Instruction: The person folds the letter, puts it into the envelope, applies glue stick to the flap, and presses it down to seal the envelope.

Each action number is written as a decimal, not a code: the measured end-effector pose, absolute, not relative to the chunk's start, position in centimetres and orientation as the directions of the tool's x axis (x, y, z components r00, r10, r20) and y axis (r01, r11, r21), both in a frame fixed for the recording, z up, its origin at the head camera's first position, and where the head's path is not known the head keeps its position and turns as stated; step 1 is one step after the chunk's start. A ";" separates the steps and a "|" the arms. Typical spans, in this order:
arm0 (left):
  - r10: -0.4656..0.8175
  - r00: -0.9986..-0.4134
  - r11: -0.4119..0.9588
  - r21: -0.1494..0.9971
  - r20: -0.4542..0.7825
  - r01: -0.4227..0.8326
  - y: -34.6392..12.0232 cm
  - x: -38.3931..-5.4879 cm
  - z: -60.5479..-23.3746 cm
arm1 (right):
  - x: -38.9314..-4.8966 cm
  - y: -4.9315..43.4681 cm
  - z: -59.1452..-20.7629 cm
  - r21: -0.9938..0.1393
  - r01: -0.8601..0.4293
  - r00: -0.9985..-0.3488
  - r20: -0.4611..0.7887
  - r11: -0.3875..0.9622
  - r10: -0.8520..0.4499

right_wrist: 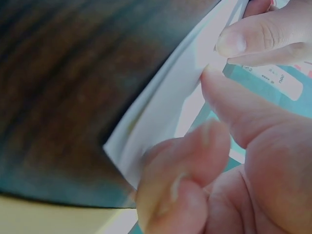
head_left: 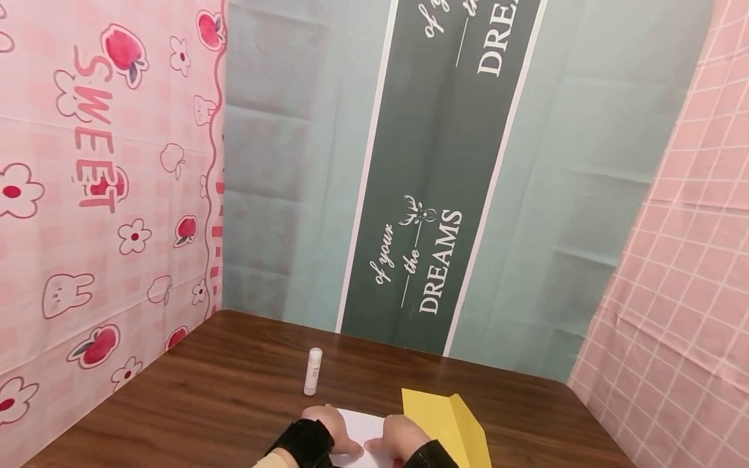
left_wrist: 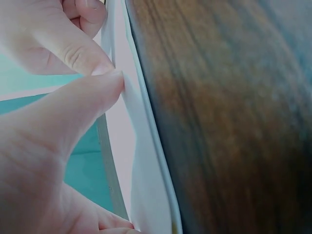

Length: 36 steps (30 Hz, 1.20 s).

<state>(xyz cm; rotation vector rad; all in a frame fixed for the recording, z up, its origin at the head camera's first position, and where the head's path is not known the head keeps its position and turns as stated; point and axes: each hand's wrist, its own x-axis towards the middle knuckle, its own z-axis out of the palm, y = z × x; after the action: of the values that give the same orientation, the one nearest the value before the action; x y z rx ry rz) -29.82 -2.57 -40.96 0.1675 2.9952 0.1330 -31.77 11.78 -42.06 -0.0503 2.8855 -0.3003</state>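
A folded sheet of white paper point(head_left: 364, 422) lies on the table at the bottom of the head view, its layered edge showing in both wrist views. My left hand point(head_left: 332, 429) holds its left side, thumb flat on the paper and a finger at the edge. On its right side my right hand point(head_left: 404, 437) grips the paper, thumb on top and fingers curled at the edge point(right_wrist: 124, 165). Both thumbs point inward and almost meet at the paper's middle. A sheet of yellow paper point(head_left: 435, 419) with a raised crease lies just beyond my right hand.
A white glue stick point(head_left: 313, 372) stands upright on the dark wood table point(head_left: 234, 364), beyond my left hand. Printed pink cloth point(head_left: 146, 273) hangs along the left, a green curtain point(head_left: 281, 195) at the back, and pink checked cloth point(head_left: 655, 312) on the right.
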 end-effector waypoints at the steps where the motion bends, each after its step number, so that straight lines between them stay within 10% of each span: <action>1: 0.116 -0.984 0.990 0.095 -0.134 0.104 -2.6 -29.8 -41.0 | -31.8 11.8 -42.0 -0.206 -0.007 -0.971 -0.234 0.978 -0.056; 36: 0.155 -0.985 0.974 0.180 -0.076 0.139 -3.1 -31.5 -43.6 | -31.7 16.4 -42.7 -0.639 -0.052 -0.971 -0.147 0.767 -0.188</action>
<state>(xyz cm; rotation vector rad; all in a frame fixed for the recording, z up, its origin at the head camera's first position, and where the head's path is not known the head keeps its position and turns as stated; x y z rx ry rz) -31.49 -3.12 -43.60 0.2259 3.0320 0.2676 -31.74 16.36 -42.68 -0.1898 2.7596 -0.9889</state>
